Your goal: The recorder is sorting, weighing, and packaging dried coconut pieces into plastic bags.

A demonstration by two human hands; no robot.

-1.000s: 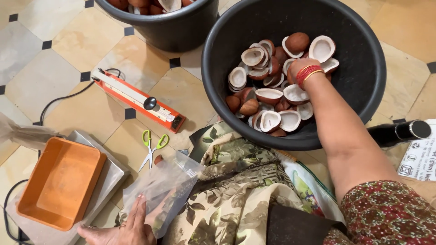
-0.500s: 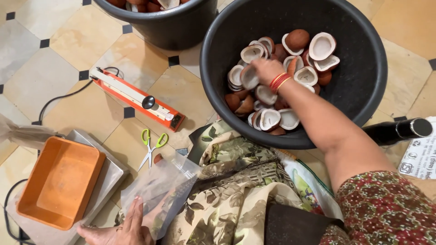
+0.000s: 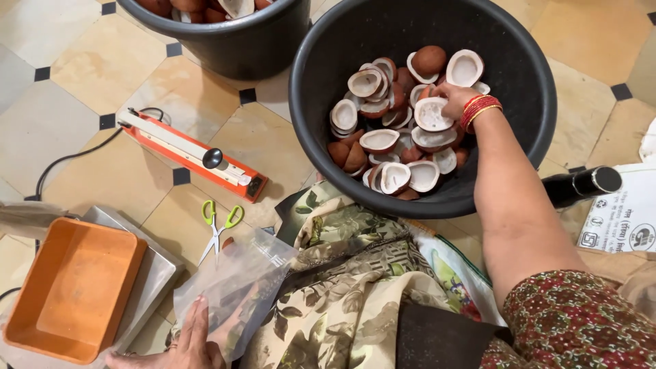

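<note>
Black tub (image 3: 540, 130) holds the halved coconut shells; right hand (image 3: 447, 102) is inside it, fingers closed on one white-fleshed half (image 3: 432, 113), cup side up. Left hand (image 3: 188, 338) lies flat at the near edge, pinning a clear plastic bag (image 3: 236, 290) on the floor; its mouth looks to face up toward the tub, hard to be sure. Bag lies down-left of the held half, well apart, across the patterned cloth (image 3: 348, 301). Green scissors (image 3: 220, 225) and orange heat sealer (image 3: 191, 154) sit just beyond the bag.

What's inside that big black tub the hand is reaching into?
The black tub holds a pile of halved coconut shells, brown outside, white inside. The right hand grips one half. The tub's bottom beneath the pile is covered.
</note>
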